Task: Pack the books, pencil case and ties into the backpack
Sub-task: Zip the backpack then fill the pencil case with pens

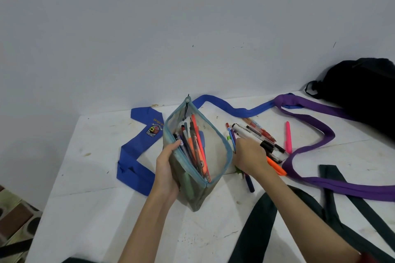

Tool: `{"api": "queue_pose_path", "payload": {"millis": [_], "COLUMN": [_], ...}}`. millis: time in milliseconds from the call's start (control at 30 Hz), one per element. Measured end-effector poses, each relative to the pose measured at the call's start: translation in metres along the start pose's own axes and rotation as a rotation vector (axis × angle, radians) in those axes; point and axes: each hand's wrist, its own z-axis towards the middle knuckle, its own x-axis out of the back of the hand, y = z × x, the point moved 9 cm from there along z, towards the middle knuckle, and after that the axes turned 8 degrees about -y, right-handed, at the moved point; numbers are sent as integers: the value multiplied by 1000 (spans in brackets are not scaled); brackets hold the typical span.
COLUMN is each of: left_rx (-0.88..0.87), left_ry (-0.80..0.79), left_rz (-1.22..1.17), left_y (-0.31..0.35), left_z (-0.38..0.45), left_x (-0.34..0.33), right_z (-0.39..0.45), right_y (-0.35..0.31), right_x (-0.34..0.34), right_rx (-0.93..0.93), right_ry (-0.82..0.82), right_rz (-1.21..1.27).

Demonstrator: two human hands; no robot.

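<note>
The right hand (249,153) curls over loose pens (256,134) at 3 o'clock of the pencil case (198,156), apparently gathering several. A loose bunch could spill or roll off the counter (96,177). The left hand (168,166) grips the case's side, holding its mouth open and tilted; if that grip slackens, the pens already standing inside may slide out. The backpack (363,92) lies at 2 o'clock, its contents hidden. 1 blue tie (136,156) lies at 9 o'clock, 1 purple tie (320,134) at 3.

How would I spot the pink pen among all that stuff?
Start at the black backpack on the table's far right, then follow the purple tie down. Inside its loop lies the pink pen, alone, apart from the pile the right hand gathers.
</note>
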Motion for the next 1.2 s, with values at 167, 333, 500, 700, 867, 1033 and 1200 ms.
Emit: {"api": "queue_pose_path", "payload": {"millis": [167,333,500,700,867,1033,1200], "left_rx": [12,32,46,41,46,41,37], "left_ry": [-5,-6,-12,-5,-7,-3,-8], "left_rz": [-5,-13,-12,-6,0,11,0], "left_y": [-2,-3,-6,-5,-5,-6,-5], "left_z": [0,0,1,2,4,4,3], "left_x": [0,0,-1,0,2,3,2], "right_z": [-4,-54,-76,-68,-66,-8,0], "right_y": [6,18,-48,-82,-20,20,17], "right_x": [21,108,108,58,112,45,1], "right_rx": [-42,126,366,316,225,-25,-76], "right_ry": [43,588,296,4,519,196,39], "right_rz": [227,1102,972,241,666,390,139]}}
